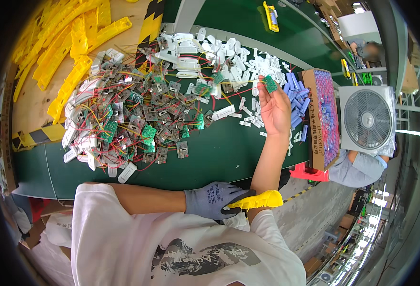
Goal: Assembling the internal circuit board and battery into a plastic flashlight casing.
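Gloved left hand point(212, 200), at 6 o'clock, wrapped round a yellow shell point(262, 199) at 5 o'clock; bare right hand point(274, 112), fingers narrowed on a green circuit board point(270, 84), between 1 and 2 o'clock. The shell is probably light and stiff, best held by its rim; the board probably fragile, best held by its edges. Glove hides the shell's near end; fingertip contact on the board is unclear.
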A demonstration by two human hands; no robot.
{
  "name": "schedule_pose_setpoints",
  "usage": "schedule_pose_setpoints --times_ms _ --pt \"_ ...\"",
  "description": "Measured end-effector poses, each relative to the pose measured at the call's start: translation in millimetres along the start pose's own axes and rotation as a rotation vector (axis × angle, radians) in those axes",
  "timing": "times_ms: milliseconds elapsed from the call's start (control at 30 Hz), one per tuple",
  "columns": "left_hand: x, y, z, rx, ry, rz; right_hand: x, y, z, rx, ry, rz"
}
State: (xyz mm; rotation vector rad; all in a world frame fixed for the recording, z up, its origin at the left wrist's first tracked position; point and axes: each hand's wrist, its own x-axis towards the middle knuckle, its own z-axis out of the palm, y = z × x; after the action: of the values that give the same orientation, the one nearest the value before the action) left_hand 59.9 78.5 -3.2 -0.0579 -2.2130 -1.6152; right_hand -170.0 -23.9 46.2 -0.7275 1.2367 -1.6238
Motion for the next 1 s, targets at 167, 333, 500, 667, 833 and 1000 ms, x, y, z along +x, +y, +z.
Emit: schedule_pose_setpoints --times_ms 167,333,500,667,833,1000 --pt "-3 4 -10 0.073 0.009 0.045 23 -18 5 0.927 -0.255 0.247" --pt "-7 12 -24 -0.032 0.193 -0.088 39 -51 42 1.034 -0.454 0.222" --pt "7 52 -51 -0.523 0.797 -0.286 46 -80 65 0.780 -0.658 0.140" --pt "63 115 -132 -0.188 1.186 0.033 20 -101 88 0.569 -0.595 -0.062" --pt "49 108 -195 0.035 0.954 0.087 18 -107 103 0.549 -0.749 -0.252" --pt "28 77 -181 -0.435 0.803 -0.384 20 -116 78 0.628 -0.758 -0.326"
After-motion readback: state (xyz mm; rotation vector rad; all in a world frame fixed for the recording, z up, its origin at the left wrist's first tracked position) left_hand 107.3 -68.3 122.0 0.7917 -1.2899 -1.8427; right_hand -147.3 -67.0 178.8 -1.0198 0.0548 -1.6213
